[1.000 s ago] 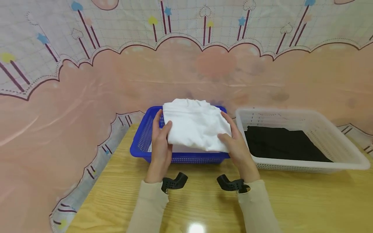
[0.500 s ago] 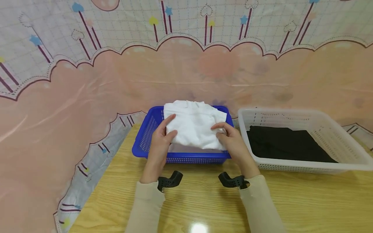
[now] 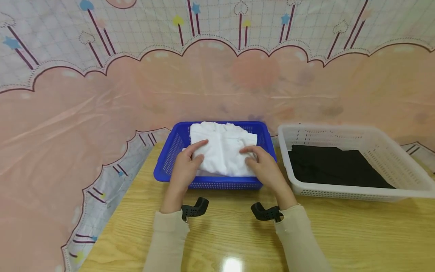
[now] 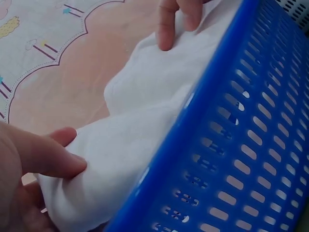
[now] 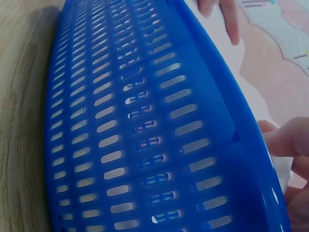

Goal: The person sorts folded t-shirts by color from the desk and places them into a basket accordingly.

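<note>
A folded white garment [image 3: 222,147] lies partly inside the blue basket [image 3: 224,183], its far edge reaching up by the back rim. My left hand [image 3: 185,164] holds its left side; in the left wrist view the thumb [image 4: 63,162] presses on top while other fingers go beneath the fabric. At the garment's right side, my right hand [image 3: 263,164] grips it, index finger and thumb on top, the remaining fingers mostly hidden. The right wrist view shows mainly the perforated basket wall [image 5: 130,121], with part of the right hand [image 5: 292,150] behind the rim.
A white basket [image 3: 357,192] holding folded black cloth [image 3: 334,168] stands to the right of the blue one. Both are on a wooden table [image 3: 234,234]. Behind them hangs a patterned pink and white curtain [image 3: 200,83]. More white cloth shows under the garment.
Both hands have lowered the white garment toward the blue basket. The index fingers have moved from its sides onto its top, and the hands are slightly closer together.
</note>
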A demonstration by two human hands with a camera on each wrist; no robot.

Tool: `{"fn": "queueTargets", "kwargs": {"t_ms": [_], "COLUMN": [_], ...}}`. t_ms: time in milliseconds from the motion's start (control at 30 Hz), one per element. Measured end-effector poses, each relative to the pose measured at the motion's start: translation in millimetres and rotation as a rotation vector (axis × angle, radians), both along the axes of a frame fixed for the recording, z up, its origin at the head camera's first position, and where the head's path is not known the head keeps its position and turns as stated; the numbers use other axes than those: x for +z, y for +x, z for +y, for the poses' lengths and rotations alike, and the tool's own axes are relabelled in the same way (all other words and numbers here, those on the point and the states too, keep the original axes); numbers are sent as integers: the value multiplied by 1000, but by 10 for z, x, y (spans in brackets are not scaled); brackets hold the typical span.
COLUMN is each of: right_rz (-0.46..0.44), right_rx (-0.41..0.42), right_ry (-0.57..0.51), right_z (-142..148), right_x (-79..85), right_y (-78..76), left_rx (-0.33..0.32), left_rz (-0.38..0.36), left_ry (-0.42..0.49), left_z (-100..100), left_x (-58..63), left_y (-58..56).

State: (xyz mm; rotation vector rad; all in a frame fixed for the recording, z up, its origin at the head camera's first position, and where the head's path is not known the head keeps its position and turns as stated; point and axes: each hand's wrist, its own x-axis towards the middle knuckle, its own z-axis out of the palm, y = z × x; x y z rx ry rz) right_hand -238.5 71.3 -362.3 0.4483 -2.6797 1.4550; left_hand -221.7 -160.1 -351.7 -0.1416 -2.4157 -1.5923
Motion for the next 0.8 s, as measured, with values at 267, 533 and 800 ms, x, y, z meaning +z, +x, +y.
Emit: {"fn": "queueTargets", "kwargs": {"t_ms": [267, 533, 800], "right_rz": [21, 18, 14], "right_rx": [24, 43, 68], "right_ry": [65, 141, 239], "right_z": [-32, -62, -84], "right_x": [6, -16, -19], "right_y": [25, 39, 50], "left_rx": [24, 12, 38], "left_rz": [-51, -64, -74], "left_ry": [-94, -158, -296], "left_z": [23, 44, 86], "left_x": [-24, -47, -80], "left_y": [4, 33, 16]}}
